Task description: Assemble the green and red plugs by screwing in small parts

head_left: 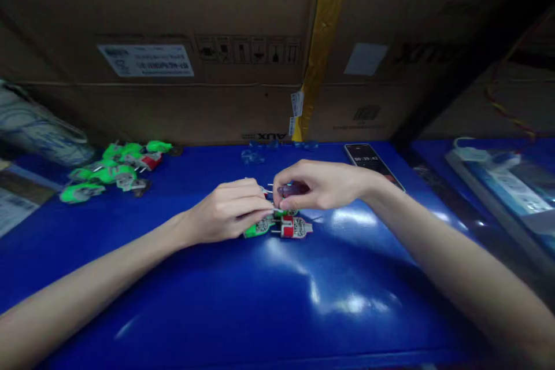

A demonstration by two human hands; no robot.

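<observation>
Over the middle of the table, my left hand (229, 208) and my right hand (318, 185) meet with their fingertips pinched together. A thin pale piece (277, 209) shows where the fingertips come together; its kind is too small to tell, and so is which hand grips it. Just under the hands lies an open plug housing (292, 226), red and grey with metal pins pointing left. Beside it, a green plug part (259, 226) is partly covered by my left fingers. Something dark and translucent shows inside the curl of my right hand.
Several green and red plug parts (115, 173) lie in a heap at the left. A phone showing a timer (373, 162) rests at the back right. Clear plastic bits (252, 156) lie before cardboard boxes (208, 104). A wrapped package (511, 179) is at the right.
</observation>
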